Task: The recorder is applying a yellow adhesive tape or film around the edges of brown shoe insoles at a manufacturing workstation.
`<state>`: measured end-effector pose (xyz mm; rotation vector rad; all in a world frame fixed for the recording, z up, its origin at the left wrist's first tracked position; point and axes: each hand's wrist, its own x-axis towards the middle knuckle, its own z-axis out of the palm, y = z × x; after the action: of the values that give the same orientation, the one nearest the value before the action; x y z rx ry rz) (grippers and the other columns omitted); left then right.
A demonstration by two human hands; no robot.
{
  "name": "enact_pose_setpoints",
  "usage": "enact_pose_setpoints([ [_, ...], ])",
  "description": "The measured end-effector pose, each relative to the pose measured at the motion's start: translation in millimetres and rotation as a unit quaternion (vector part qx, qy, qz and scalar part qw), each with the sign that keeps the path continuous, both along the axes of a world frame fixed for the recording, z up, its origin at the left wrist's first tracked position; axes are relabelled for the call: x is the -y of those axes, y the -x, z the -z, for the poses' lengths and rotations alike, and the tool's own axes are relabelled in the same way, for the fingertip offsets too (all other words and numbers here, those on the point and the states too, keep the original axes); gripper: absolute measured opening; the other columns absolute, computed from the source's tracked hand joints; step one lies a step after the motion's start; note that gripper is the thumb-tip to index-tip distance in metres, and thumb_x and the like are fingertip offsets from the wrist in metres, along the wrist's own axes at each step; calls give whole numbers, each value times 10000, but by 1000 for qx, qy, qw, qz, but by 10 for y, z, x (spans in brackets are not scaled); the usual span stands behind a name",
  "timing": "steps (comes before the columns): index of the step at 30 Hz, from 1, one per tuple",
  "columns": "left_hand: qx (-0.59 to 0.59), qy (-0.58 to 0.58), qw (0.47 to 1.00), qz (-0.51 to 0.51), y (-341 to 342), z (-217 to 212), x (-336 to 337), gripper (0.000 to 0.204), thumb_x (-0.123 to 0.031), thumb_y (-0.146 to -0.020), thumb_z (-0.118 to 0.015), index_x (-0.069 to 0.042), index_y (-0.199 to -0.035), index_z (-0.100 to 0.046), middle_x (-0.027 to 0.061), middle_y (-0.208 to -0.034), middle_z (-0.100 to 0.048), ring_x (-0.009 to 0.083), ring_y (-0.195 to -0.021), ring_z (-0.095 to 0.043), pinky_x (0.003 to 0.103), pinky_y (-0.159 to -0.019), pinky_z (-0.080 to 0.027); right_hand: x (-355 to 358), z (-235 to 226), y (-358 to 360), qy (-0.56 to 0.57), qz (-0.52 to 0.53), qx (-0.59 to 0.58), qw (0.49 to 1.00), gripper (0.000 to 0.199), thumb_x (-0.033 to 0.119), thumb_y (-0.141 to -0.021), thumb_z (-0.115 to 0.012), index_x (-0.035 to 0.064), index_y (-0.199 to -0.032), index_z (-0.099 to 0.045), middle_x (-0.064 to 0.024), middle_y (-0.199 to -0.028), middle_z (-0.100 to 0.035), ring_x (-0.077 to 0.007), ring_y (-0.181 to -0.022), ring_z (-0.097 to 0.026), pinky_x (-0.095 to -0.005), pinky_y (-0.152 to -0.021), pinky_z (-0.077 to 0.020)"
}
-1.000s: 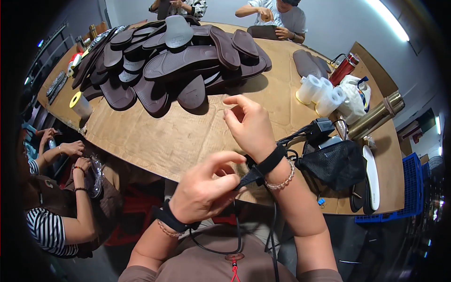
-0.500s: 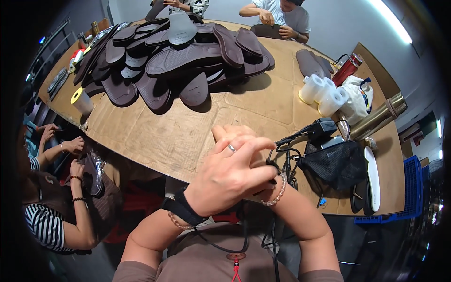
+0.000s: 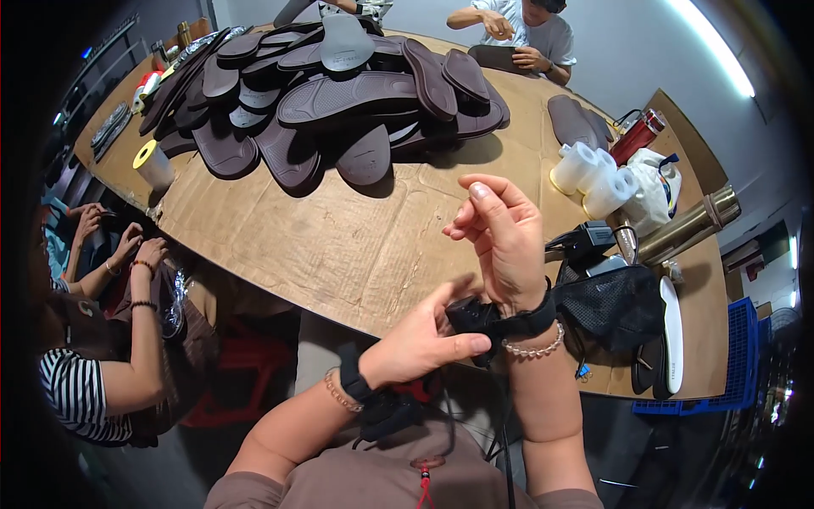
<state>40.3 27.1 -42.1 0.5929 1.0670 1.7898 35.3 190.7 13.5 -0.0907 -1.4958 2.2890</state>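
Workshop: dark soles [image 3: 349, 100] heaped on shared worktable [image 3: 288, 233]

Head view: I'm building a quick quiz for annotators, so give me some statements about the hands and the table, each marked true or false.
1. The left hand is at a black device near the right hand. True.
2. The dark soles lie in a pile on the table. True.
3. The right hand is holding one of the dark soles. False: the right hand holds no sole; its fingers are loosely curled.
4. The red flask is left of the pile. False: the red flask is to its right.
5. A beaded bracelet is below the right hand. True.
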Motion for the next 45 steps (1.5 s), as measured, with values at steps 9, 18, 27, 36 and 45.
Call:
enact_pose_setpoints([
  [9, 74, -14, 995, -62, -170, -21, -210, 469, -55, -884, -841, 36, -1268, -588, 19, -1082, -686, 65, -957, -656, 233, -836, -563, 17, 166, 86, -172, 109, -18, 979, 158, 101, -1039, -641, -25, -1111, -700, -43, -835, -714, -114, -707, -677, -270, -698, -587],
  [18, 42, -13, 996, -76, -162, -30, -229, 534, -82, -882, -851, 76, -1299, -557, 63, -1114, -696, 96, -965, -677, 251, -837, -579, -65, -25, 62, -702, 228, -170, 653, 197, 4, -876, -730, 24, -1071, -708, -127, -834, -692, -279, -754, -683, -372, -716, -543],
  [27, -117, 21, 993, 2, 65, -80, -119, 879, -240, -846, -899, 22, -1510, -386, 191, -1433, -561, 242, -1347, -540, 380, -1070, -485, -78, 119, -97, -567, 152, 50, 808, 125, 80, -925, -698, 18, -1023, -744, -149, -850, -739, -276, -729, -727, -366, -680, -555],
  [36, -571, 256, 710, -322, 1501, -554, 445, 595, -290, -923, -765, 2, -1407, -580, 199, -1367, -639, 305, -1225, -638, 396, -1051, -497, -234, 160, -223, -566, 75, 120, 812, 144, 123, -918, -704, 7, -988, -750, -181, -836, -745, -293, -749, -747, -360, -684, -577],
  [45, -556, 377, 698, -249, 2584, -528, -934, 802, -565, -928, -698, 164, -1239, -578, 320, -986, -710, 448, -961, -720, 466, -891, -575, -137, 85, -158, -582, 79, 66, 807, 156, 130, -909, -691, 8, -988, -748, -202, -819, -728, -326, -743, -737, -378, -688, -576],
])
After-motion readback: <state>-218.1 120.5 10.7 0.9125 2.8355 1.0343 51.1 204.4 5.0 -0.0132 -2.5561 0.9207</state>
